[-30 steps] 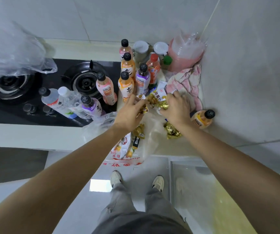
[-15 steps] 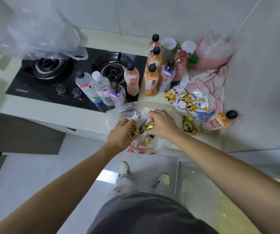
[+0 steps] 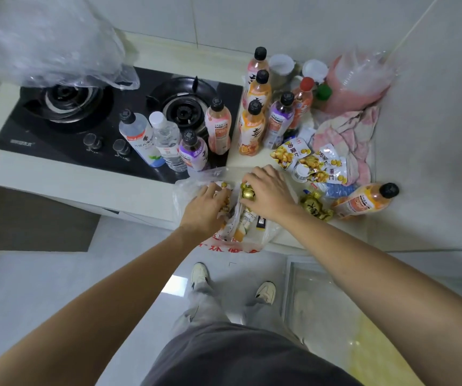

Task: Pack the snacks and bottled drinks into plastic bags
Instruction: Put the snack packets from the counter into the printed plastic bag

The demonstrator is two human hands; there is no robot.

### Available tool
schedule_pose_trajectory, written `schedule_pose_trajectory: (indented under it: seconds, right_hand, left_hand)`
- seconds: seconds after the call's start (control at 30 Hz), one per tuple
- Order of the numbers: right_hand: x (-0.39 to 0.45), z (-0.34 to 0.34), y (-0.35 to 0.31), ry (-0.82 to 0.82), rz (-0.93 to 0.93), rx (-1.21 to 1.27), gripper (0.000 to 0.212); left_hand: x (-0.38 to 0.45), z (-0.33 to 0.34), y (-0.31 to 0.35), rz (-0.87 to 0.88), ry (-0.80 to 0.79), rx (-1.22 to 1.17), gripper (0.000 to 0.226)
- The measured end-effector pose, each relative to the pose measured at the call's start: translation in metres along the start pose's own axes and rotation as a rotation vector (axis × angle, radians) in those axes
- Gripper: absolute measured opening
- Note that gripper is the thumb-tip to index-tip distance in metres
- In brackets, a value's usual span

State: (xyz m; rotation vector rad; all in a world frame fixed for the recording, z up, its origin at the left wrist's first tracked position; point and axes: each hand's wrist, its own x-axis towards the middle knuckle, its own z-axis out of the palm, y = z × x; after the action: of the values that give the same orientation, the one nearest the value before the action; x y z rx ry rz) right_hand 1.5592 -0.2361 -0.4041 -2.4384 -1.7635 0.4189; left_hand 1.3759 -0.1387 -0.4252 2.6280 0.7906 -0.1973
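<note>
The right hand [image 3: 269, 194] has its grip clamped on a gold-wrapped snack [image 3: 247, 192] and the left hand [image 3: 206, 210] pinches small snacks over the open plastic bag [image 3: 181, 190] at the counter [image 3: 377, 232] edge, near a fallen orange bottle [image 3: 363, 201] whose cap points right.

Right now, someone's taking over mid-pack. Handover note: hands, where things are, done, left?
Left hand: fingers down in the plastic bag at the counter edge, on snack packets; grip unclear.
Right hand: pinching a gold-wrapped snack over the bag mouth.
Done: several snack packets already in the bag.
Left: chestnut packets and a gold snack on the counter, one orange bottle lying down, upright bottles on the counter and stove. No bottle is visible in the bag.
</note>
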Motion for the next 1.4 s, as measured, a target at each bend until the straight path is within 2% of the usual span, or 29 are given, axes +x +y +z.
schedule_pose_trajectory:
  seconds: [0.1, 0.23, 0.33, 0.57, 0.87, 1.0, 1.13, 1.4]
  right_hand:
    - [-0.003, -0.006, 0.004, -0.005, 0.029, 0.087, 0.042]
    - [-0.011, -0.020, 0.020, 0.185, 0.111, 0.132, 0.029]
    - [-0.015, -0.029, 0.046, 0.226, 0.233, 0.117, 0.030]
    - [-0.019, -0.030, 0.120, 0.125, 0.458, 0.038, 0.047]
    - [0.004, -0.008, 0.170, -0.011, 0.298, -0.116, 0.066]
    - [0.011, 0.000, 0.174, 0.005, 0.305, -0.204, 0.049]
    - [0.016, -0.001, 0.167, 0.054, 0.355, -0.279, 0.027]
    - [0.015, -0.010, 0.169, 0.012, 0.355, -0.268, 0.042]
  left_hand:
    - [-0.001, -0.006, 0.002, 0.040, 0.043, -0.012, 0.056]
    - [0.014, -0.021, 0.019, 0.133, 0.126, -0.067, 0.044]
    - [0.036, -0.034, 0.043, 0.217, 0.149, -0.065, 0.043]
    - [0.112, -0.030, 0.094, 0.210, 0.039, -0.061, 0.047]
    - [0.197, 0.004, 0.124, 0.117, -0.110, -0.002, 0.059]
    - [0.218, 0.026, 0.124, 0.114, -0.165, 0.018, 0.058]
    - [0.224, 0.037, 0.126, 0.099, -0.126, 0.043, 0.045]
    - [0.225, 0.034, 0.125, 0.117, -0.069, 0.135, 0.046]
